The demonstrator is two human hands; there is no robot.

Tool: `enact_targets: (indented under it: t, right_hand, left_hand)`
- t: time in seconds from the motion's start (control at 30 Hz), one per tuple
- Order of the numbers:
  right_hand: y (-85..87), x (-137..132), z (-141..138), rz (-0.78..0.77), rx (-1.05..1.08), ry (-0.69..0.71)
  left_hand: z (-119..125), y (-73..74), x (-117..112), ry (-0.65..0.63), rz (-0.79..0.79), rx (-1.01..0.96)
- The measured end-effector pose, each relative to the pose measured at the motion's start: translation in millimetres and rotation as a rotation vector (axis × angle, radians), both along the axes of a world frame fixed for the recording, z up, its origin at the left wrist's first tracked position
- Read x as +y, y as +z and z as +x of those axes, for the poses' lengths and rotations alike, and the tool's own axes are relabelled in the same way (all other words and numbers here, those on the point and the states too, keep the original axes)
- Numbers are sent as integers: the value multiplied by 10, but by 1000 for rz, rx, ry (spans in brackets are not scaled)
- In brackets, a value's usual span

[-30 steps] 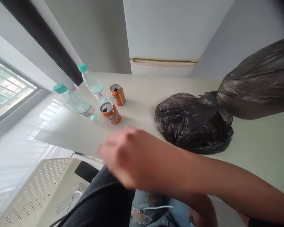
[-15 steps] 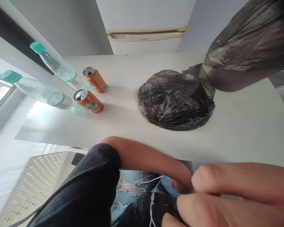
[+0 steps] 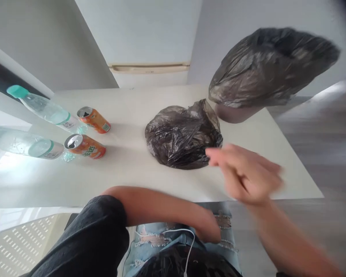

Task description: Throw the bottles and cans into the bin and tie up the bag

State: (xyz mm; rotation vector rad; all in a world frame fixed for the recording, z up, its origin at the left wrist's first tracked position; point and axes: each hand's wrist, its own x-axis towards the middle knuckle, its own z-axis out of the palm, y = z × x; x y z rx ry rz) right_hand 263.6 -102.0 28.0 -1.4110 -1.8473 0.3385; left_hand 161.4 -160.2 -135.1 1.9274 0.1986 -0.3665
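Observation:
My right hand point(image 3: 245, 173) is raised over the table's front edge, right of a crumpled black plastic bag point(image 3: 181, 134). Motion blurs the hand, but its fingers look curled together and nothing shows in them. From this view its fingertips overlap the bag's lower right edge; contact cannot be told. My left hand point(image 3: 210, 227) rests low over my lap, its forearm along the table edge. The fingers of that hand are hidden. Behind the crumpled bag stands a bin-like container point(image 3: 236, 114), with a black plastic bag point(image 3: 265, 69) drawn over it.
Two orange drink cans point(image 3: 95, 120) point(image 3: 85, 147) stand on the left of the white table point(image 3: 127, 169). Beside them are two clear bottles with green caps point(image 3: 46, 109) point(image 3: 31, 144). A fridge point(image 3: 144, 30) is behind the table. A white cable point(image 3: 190, 246) crosses my lap.
My right hand has moved from close to the camera at the lower right out over the table. The view has shifted right, so the table things appear further left and lower.

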Motion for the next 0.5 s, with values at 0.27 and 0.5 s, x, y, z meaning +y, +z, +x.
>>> enact_targets:
  t: [0.27, 0.5]
  right_hand:
    - [-1038, 749, 499, -83, 248, -492]
    - [-1108, 828, 530, -139, 300, -354]
  left_hand:
    - [76, 401, 291, -196, 459, -464]
    - [129, 345, 333, 134, 558, -661]
